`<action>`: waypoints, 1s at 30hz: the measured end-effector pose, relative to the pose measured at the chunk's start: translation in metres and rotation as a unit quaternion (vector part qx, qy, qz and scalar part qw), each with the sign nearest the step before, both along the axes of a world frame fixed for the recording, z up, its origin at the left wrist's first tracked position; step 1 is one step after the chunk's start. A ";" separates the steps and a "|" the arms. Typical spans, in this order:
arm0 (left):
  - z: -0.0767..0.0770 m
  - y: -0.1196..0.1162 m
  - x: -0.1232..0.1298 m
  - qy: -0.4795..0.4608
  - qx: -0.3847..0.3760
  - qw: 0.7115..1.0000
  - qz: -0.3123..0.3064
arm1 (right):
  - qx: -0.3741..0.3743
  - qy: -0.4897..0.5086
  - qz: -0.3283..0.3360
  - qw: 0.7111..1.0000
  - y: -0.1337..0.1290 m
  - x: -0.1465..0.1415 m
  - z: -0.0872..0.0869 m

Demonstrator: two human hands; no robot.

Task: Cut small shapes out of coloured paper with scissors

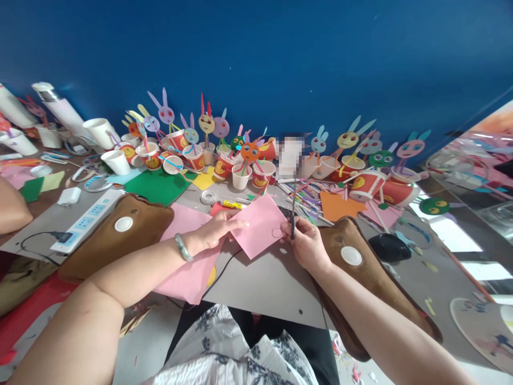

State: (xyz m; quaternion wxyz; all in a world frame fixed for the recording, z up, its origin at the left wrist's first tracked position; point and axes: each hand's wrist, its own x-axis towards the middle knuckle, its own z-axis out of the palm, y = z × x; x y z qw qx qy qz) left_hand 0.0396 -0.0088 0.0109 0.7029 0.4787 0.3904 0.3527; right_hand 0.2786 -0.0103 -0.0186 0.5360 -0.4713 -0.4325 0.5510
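A sheet of pink paper is held above the table, its left edge pinched in my left hand. Near its right corner a small circle is drawn in dark line. My right hand is closed around a pair of scissors, which point upward beside that corner; the fingertips are close to the paper, and whether they touch it I cannot tell. Under my left forearm lies a larger pink sheet.
Paper cups with rabbit-face figures line the blue wall. Two brown plush pads flank the work area. A power strip and green paper lie left; orange paper and a black mouse lie right. Another person's arm shows far left.
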 end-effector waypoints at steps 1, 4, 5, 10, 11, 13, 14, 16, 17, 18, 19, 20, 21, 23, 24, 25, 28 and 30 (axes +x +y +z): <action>-0.003 0.000 0.000 -0.020 -0.008 1.000 0.003 | 0.000 0.007 -0.008 1.000 0.000 0.000 0.001; -0.009 -0.002 -0.001 -0.038 -0.026 0.999 -0.022 | 0.005 0.028 -0.016 0.999 -0.001 -0.001 0.003; -0.009 -0.003 0.000 -0.028 -0.025 0.999 -0.036 | 0.008 0.033 -0.012 0.999 -0.001 -0.001 0.003; -0.005 -0.011 0.005 0.071 -0.010 0.997 -0.029 | 0.026 0.008 0.006 1.000 -0.005 -0.002 0.000; -0.004 -0.011 0.005 0.094 -0.011 0.995 -0.015 | 0.032 -0.001 0.008 0.999 -0.005 -0.002 0.000; -0.003 -0.011 0.006 0.126 -0.011 0.992 0.010 | 0.039 -0.014 0.014 0.999 -0.006 -0.003 0.000; -0.003 -0.010 0.005 0.129 -0.007 0.991 0.018 | 0.040 -0.019 0.014 0.999 -0.007 -0.003 0.000; -0.005 -0.008 0.004 0.114 0.009 0.993 0.028 | 0.036 -0.026 0.011 0.999 -0.007 -0.004 0.001; -0.007 -0.006 0.004 0.104 0.019 0.994 0.032 | 0.034 -0.029 0.011 0.999 -0.007 -0.004 0.001; -0.009 -0.005 0.003 0.096 0.029 0.994 0.037 | 0.032 -0.031 0.013 0.999 -0.007 -0.005 0.001; -0.011 -0.003 0.003 0.095 0.041 0.994 0.042 | 0.032 -0.033 0.016 0.999 -0.008 -0.005 0.001; -0.013 -0.002 0.002 0.097 0.056 0.992 0.048 | 0.031 -0.037 0.020 0.999 -0.008 -0.005 0.001; -0.015 -0.001 0.002 0.103 0.075 0.990 0.055 | 0.031 -0.043 0.022 0.998 -0.008 -0.006 0.002; -0.017 0.000 0.001 0.126 0.107 0.984 0.064 | 0.029 -0.056 0.023 0.998 -0.009 -0.006 0.002; -0.017 0.000 0.001 0.140 0.117 0.981 0.065 | 0.028 -0.062 0.022 0.997 -0.009 -0.006 0.002; -0.017 0.000 0.000 0.151 0.123 0.979 0.065 | 0.027 -0.064 0.021 0.997 -0.009 -0.007 0.003; -0.017 -0.001 -0.002 0.167 0.124 0.976 0.061 | 0.033 -0.066 0.022 0.997 -0.009 -0.007 0.004; -0.017 0.000 -0.003 0.170 0.121 0.976 0.056 | 0.036 -0.068 0.022 0.997 -0.009 -0.007 0.004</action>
